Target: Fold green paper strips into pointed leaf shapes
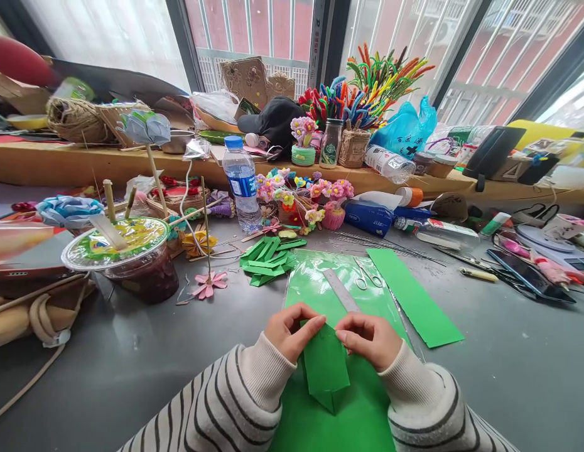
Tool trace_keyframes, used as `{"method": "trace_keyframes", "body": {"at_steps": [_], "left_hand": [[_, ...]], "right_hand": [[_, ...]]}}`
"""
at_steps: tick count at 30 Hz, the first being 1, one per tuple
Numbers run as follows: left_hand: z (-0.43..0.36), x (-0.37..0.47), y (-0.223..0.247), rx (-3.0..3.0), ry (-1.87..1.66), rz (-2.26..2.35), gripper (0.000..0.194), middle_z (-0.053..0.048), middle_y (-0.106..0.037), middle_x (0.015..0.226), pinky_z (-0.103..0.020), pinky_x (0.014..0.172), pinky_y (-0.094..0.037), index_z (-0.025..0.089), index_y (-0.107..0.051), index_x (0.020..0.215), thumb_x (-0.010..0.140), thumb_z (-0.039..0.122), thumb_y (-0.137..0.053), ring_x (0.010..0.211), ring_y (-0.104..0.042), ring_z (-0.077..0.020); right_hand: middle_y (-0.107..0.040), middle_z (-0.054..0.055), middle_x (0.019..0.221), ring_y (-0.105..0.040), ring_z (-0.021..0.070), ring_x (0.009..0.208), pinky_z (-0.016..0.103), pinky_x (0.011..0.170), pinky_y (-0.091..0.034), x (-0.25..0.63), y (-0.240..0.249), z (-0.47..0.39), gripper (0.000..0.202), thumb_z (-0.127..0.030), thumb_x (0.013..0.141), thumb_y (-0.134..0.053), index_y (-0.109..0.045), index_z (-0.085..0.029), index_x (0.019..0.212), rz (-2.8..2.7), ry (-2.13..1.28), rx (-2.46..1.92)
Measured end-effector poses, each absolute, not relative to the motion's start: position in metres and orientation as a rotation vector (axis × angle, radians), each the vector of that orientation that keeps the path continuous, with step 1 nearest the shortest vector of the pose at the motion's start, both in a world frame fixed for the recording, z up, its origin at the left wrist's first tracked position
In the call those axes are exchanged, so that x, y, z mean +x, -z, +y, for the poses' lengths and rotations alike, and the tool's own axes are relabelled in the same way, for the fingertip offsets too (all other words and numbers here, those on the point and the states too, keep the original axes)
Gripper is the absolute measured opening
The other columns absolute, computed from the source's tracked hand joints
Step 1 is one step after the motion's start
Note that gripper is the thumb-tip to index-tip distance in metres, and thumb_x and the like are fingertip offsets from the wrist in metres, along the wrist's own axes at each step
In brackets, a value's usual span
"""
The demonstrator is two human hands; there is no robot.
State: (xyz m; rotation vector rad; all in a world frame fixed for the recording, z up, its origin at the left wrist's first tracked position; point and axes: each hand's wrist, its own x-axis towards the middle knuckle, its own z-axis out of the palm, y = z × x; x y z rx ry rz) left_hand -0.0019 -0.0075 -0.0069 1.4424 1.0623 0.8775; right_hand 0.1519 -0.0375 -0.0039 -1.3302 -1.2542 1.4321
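Observation:
Between my two hands is a folded piece of green paper (pixel 326 367), its lower end folded to a point. My left hand (pixel 292 333) pinches its upper left edge between thumb and fingers. At the upper right corner, my right hand (pixel 371 339) is closed on the same paper. Below lies a larger green sheet pack (pixel 304 282) in clear plastic, partly hidden by my hands. On it rest a metal ruler (pixel 340 290) and small scissors (pixel 367 274). A green paper strip (pixel 414 298) lies to the right, and a pile of folded green paper pieces (pixel 267 258) sits behind my left hand.
A lidded cup with dark drink (pixel 146 276) stands at left, near a pink paper flower (pixel 210 284). Behind are a water bottle (pixel 241 185) and crochet flowers (pixel 332 191). A phone (pixel 527 274) lies at right. Craft supplies crowd the wooden ledge (pixel 198 168).

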Motion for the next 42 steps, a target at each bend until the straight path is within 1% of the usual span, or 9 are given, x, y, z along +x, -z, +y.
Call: {"method": "trace_keyframes", "body": {"at_steps": [4, 9, 12, 18, 26, 31, 36, 39, 42], "left_hand": [[-0.008, 0.0, 0.009, 1.45, -0.886, 1.087, 0.025, 0.001, -0.047, 0.051, -0.02, 0.044, -0.031, 0.012, -0.051, 0.057, 0.061, 0.037, -0.053, 0.047, -0.039, -0.0082], [-0.008, 0.001, 0.01, 1.624, -0.857, 1.095, 0.026, 0.002, -0.044, 0.05, -0.02, 0.043, -0.028, 0.013, -0.048, 0.058, 0.067, 0.037, -0.044, 0.044, -0.035, -0.0075], [-0.008, 0.001, 0.005, 1.732, -0.792, 1.121, 0.025, 0.003, -0.041, 0.049, -0.02, 0.042, -0.026, 0.014, -0.048, 0.057, 0.067, 0.036, -0.044, 0.043, -0.031, -0.0069], [-0.007, -0.002, -0.002, 1.75, -0.695, 1.042, 0.024, 0.002, -0.043, 0.051, -0.02, 0.047, -0.03, 0.013, -0.049, 0.057, 0.067, 0.035, -0.045, 0.049, -0.037, -0.008], [-0.003, -0.005, 0.003, 1.641, -0.813, 1.052, 0.025, 0.003, -0.04, 0.048, -0.02, 0.047, -0.029, 0.014, -0.048, 0.053, 0.065, 0.036, -0.047, 0.048, -0.035, -0.0081], [-0.006, -0.004, 0.0, 1.703, -0.765, 1.013, 0.025, 0.002, -0.042, 0.049, -0.02, 0.047, -0.03, 0.014, -0.051, 0.054, 0.066, 0.035, -0.047, 0.049, -0.037, -0.0084], [-0.008, -0.001, 0.003, 1.707, -0.798, 1.085, 0.028, 0.003, -0.041, 0.044, -0.019, 0.041, -0.026, 0.013, -0.053, 0.05, 0.063, 0.037, -0.05, 0.043, -0.033, -0.0072], [-0.008, 0.0, 0.005, 1.698, -0.81, 1.109, 0.029, 0.002, -0.042, 0.044, -0.019, 0.041, -0.027, 0.013, -0.054, 0.05, 0.064, 0.038, -0.048, 0.043, -0.034, -0.0071], [-0.007, 0.001, 0.005, 1.685, -0.796, 1.107, 0.03, 0.001, -0.047, 0.046, -0.02, 0.044, -0.03, 0.013, -0.056, 0.054, 0.066, 0.038, -0.046, 0.044, -0.037, -0.0079]], "right_hand": [[-0.048, -0.002, 0.05, -0.044, 0.0077, 0.045, 0.022, 0.045, -0.036, 0.151, 0.004, -0.038, 0.014, -0.024, 0.057, -0.058, -0.056, -0.011, 0.059, -1.228, -1.358, -1.336], [-0.049, -0.002, 0.051, -0.044, 0.0082, 0.046, 0.022, 0.045, -0.037, 0.15, 0.005, -0.039, 0.012, -0.023, 0.056, -0.058, -0.056, -0.011, 0.059, -1.237, -1.33, -1.35], [-0.049, -0.001, 0.051, -0.044, 0.0089, 0.047, 0.022, 0.045, -0.037, 0.149, 0.004, -0.04, 0.012, -0.023, 0.056, -0.057, -0.056, -0.012, 0.059, -1.252, -1.299, -1.364], [-0.05, -0.001, 0.052, -0.045, 0.0094, 0.048, 0.022, 0.044, -0.038, 0.148, 0.003, -0.04, 0.012, -0.024, 0.057, -0.056, -0.056, -0.012, 0.06, -1.287, -1.277, -1.392], [-0.051, -0.001, 0.051, -0.044, 0.0089, 0.046, 0.021, 0.043, -0.038, 0.156, 0.002, -0.038, 0.01, -0.023, 0.057, -0.055, -0.056, -0.014, 0.058, -1.307, -1.277, -1.41], [-0.052, 0.001, 0.057, -0.046, 0.0098, 0.051, 0.022, 0.048, -0.039, 0.152, -0.003, -0.037, 0.018, -0.031, 0.061, -0.055, -0.058, -0.014, 0.065, -1.335, -1.175, -1.379], [-0.05, 0.0, 0.053, -0.046, 0.0105, 0.05, 0.023, 0.047, -0.037, 0.146, -0.002, -0.037, 0.022, -0.035, 0.058, -0.059, -0.056, -0.013, 0.057, -1.368, -1.149, -1.387], [-0.047, -0.001, 0.049, -0.041, 0.0089, 0.045, 0.022, 0.042, -0.033, 0.147, 0.002, -0.036, 0.024, -0.035, 0.057, -0.059, -0.053, -0.013, 0.053, -1.388, -1.126, -1.408], [-0.047, -0.002, 0.05, -0.041, 0.0091, 0.045, 0.022, 0.042, -0.033, 0.148, 0.005, -0.036, 0.024, -0.036, 0.057, -0.058, -0.053, -0.013, 0.054, -1.418, -1.104, -1.413]]}}
